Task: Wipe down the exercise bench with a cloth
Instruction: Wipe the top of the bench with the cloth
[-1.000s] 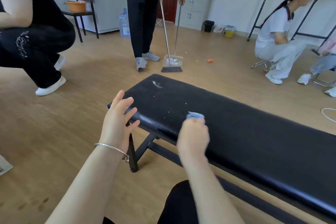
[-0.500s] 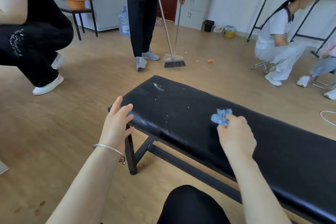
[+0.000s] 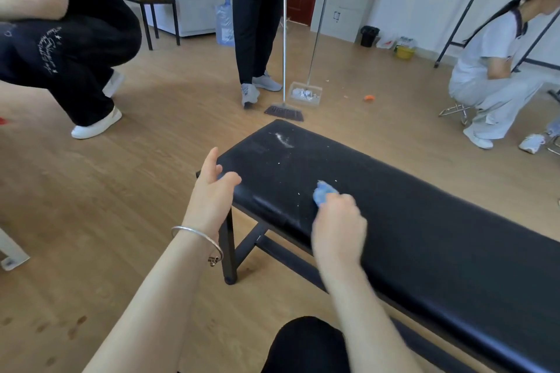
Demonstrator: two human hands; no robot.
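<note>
The black padded bench (image 3: 424,236) is standing on the wooden floor (image 3: 136,206), running from 11 o'clock down to 4 o'clock. A white smear (image 3: 283,140) and pale specks (image 3: 278,163) are lying near its 11 o'clock end, and a crumpled blue cloth (image 3: 323,193) is resting at 5 o'clock from them.

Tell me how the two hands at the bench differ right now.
The right hand grips a blue cloth on the bench top; the left hand holds nothing. The left hand's fingers are spread by the bench's end; the right's are curled. Only the left wrist wears a bracelet. Both are bare.
</note>
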